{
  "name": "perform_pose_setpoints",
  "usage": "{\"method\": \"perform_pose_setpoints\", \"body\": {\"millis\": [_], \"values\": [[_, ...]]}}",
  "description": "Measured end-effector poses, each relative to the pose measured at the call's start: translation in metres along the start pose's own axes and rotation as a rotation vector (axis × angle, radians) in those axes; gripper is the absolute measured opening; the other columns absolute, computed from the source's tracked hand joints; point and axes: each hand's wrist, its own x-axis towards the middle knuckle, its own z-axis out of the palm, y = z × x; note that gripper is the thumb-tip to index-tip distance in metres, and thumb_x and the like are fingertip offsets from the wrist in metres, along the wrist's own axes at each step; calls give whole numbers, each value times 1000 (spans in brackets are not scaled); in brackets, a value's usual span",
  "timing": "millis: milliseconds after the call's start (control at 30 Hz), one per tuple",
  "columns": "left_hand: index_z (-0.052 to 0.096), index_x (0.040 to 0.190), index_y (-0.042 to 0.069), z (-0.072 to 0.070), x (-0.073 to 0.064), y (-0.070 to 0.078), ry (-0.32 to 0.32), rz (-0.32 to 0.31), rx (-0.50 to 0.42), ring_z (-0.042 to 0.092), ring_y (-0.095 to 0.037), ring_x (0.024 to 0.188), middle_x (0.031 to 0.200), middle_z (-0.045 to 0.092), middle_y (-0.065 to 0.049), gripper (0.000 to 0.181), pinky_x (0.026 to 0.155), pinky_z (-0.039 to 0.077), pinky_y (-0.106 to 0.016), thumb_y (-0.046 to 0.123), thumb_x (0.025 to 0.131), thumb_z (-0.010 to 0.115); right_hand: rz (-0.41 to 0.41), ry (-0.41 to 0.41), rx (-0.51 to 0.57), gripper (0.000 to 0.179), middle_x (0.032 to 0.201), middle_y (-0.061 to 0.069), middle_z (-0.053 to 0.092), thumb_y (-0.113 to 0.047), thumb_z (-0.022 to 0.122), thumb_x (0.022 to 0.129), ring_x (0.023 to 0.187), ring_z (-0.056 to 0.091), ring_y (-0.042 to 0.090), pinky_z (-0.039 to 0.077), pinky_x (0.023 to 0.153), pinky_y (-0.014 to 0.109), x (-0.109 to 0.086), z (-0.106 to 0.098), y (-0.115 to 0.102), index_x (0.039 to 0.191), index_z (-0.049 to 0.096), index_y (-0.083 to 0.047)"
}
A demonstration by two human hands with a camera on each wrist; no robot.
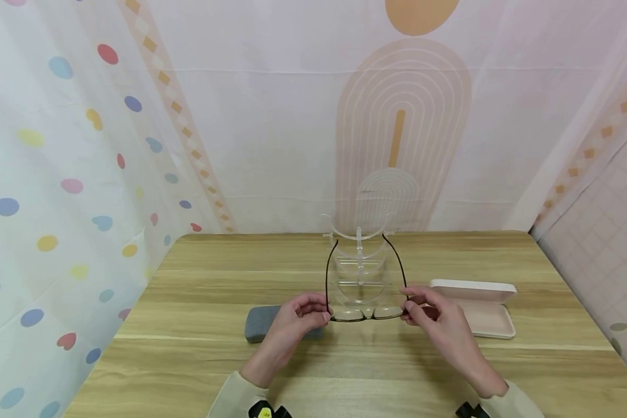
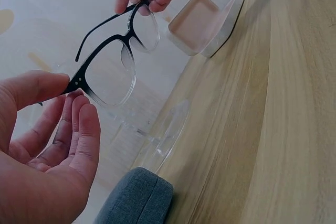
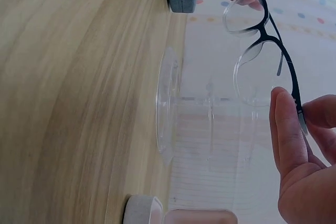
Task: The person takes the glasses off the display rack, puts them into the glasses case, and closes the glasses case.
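Note:
A pair of black-topped, clear-bottomed eyeglasses (image 1: 367, 317) is held up in the air, temples unfolded and pointing away toward a clear display stand (image 1: 360, 255). My left hand (image 1: 299, 319) pinches the frame at its left hinge between thumb and fingers. At the opposite hinge, the right hand (image 1: 435, 313) pinches the frame the same way. Both lenses show well in the left wrist view, where the eyeglasses (image 2: 110, 69) hang above the table. Behind my left hand lies a closed grey-blue glasses case (image 1: 261, 323), partly hidden by that hand.
An open glasses case (image 1: 483, 318), white outside and pale pink inside, lies to the right behind my right hand. Everything stands on a wood-grain table (image 1: 198, 348). A patterned curtain (image 1: 271, 116) hangs along the table's far edge.

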Motion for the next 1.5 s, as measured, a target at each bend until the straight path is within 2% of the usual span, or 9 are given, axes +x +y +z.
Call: {"method": "perform_pose_setpoints", "body": {"millis": [267, 467, 633, 867, 1067, 1267, 1400, 1500], "values": [[60, 118, -14, 1, -3, 3, -7, 19, -18, 64, -19, 100, 104, 70, -6, 35, 85, 56, -26, -3, 88, 72, -23, 35, 10, 22, 100, 14, 72, -5, 64, 102, 82, 75, 15, 63, 75, 36, -2, 3, -1, 124, 70, -1], [60, 118, -16, 3, -5, 6, 4, 37, -39, 64, -19, 100, 106, 69, -8, 35, 87, 55, -27, -4, 87, 71, -47, 43, -13, 21, 99, 15, 72, -5, 63, 102, 83, 76, 19, 63, 76, 39, -2, 4, 0, 122, 70, -1], [63, 116, -13, 6, -6, 9, 38, 61, -46, 66, -21, 103, 111, 69, -13, 31, 89, 55, -27, -5, 87, 72, -67, 62, -27, 21, 102, 18, 73, -1, 63, 102, 84, 75, 17, 63, 75, 37, -3, 5, -1, 121, 70, -1], [68, 112, -7, 12, -8, 15, 103, 103, -67, 68, -20, 100, 110, 71, -14, 25, 92, 55, -28, -5, 88, 73, -116, 87, -24, 23, 106, 18, 71, -1, 63, 101, 87, 75, 17, 62, 76, 31, -3, 6, -6, 123, 69, -2], [67, 112, -10, 15, -7, 19, 116, 148, -61, 68, -19, 98, 114, 69, -23, 24, 89, 56, -29, -6, 89, 72, -168, 99, 6, 24, 106, 18, 68, 3, 62, 101, 87, 74, 13, 62, 76, 32, -2, 7, -10, 124, 68, 0], [66, 112, -11, 16, -6, 21, 131, 166, -63, 69, -19, 97, 107, 72, -11, 24, 89, 56, -28, -7, 89, 72, -182, 116, 35, 23, 108, 20, 67, 4, 63, 100, 91, 74, 12, 61, 79, 29, -1, 8, -12, 123, 67, 0], [66, 113, -12, 17, -6, 23, 138, 178, -64, 68, -21, 98, 110, 71, -17, 26, 89, 56, -28, -6, 88, 73, -194, 126, 62, 22, 108, 19, 67, 5, 62, 100, 92, 73, 12, 60, 82, 28, 1, 9, -14, 121, 66, 2], [66, 114, -11, 18, -6, 24, 142, 191, -69, 68, -21, 98, 112, 70, -21, 26, 89, 56, -29, -6, 89, 72, -204, 133, 74, 21, 107, 13, 68, 5, 62, 100, 94, 73, 12, 60, 83, 28, 2, 9, -15, 121, 65, 3]]}}
